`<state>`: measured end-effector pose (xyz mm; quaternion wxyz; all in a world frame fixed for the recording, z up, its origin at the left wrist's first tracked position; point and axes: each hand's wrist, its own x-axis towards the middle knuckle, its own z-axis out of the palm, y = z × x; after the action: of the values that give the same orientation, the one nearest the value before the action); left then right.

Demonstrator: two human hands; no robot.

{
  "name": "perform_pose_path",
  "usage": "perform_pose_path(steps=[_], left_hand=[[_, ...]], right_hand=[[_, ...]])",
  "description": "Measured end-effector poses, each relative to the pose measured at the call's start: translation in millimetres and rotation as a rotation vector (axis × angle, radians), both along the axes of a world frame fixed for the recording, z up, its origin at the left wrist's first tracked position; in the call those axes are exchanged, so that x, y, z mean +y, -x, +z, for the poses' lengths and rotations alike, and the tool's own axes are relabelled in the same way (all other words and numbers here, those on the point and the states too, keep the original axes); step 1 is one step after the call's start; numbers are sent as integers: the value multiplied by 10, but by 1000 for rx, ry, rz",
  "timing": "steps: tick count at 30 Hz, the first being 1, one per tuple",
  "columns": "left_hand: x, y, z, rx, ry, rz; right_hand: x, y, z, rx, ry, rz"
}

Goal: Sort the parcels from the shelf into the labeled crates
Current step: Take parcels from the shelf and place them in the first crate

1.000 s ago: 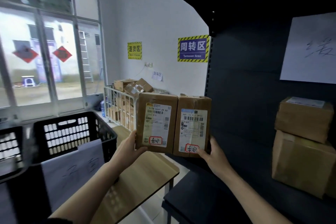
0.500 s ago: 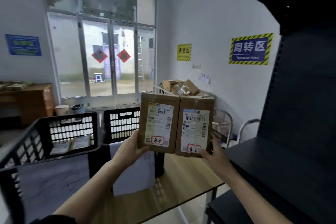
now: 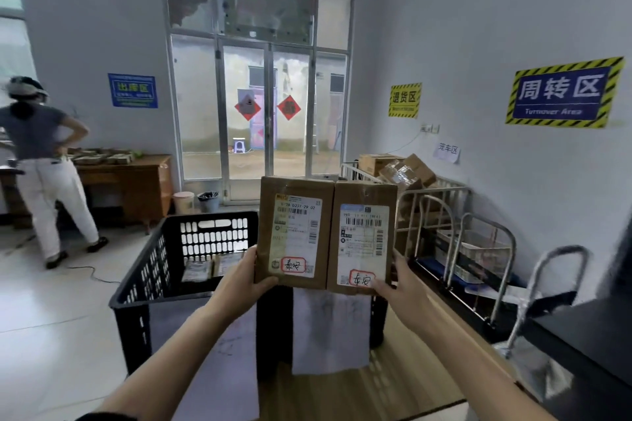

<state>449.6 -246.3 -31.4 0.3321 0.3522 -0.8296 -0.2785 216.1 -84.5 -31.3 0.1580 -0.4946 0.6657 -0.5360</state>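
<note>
Swung left: parcels (image 3: 328,191) before crate (image 3: 150,270); long axes upright, labels (image 3: 295,236) facing camera.

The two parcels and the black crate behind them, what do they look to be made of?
Left parcel and right parcel: cardboard by the look. It is brown and matt, with folded flaps and slightly creased edges. Whether it is corrugated cannot be told from here.
Black crate: probably moulded plastic. It has a faint sheen, and its walls are pierced with even rows of slots.
</note>
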Motion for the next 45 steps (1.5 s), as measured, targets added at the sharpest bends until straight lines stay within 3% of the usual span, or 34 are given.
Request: perform_pose_path(steps=[23, 45], left_hand=[[-1681, -1786, -170, 17, -14, 151], [-2895, -1229, -440, 143, -281, 213]], right_hand=[[-2012, -1610, -38, 2, -46, 163], [-3750, -1082, -398, -183, -76, 173]])
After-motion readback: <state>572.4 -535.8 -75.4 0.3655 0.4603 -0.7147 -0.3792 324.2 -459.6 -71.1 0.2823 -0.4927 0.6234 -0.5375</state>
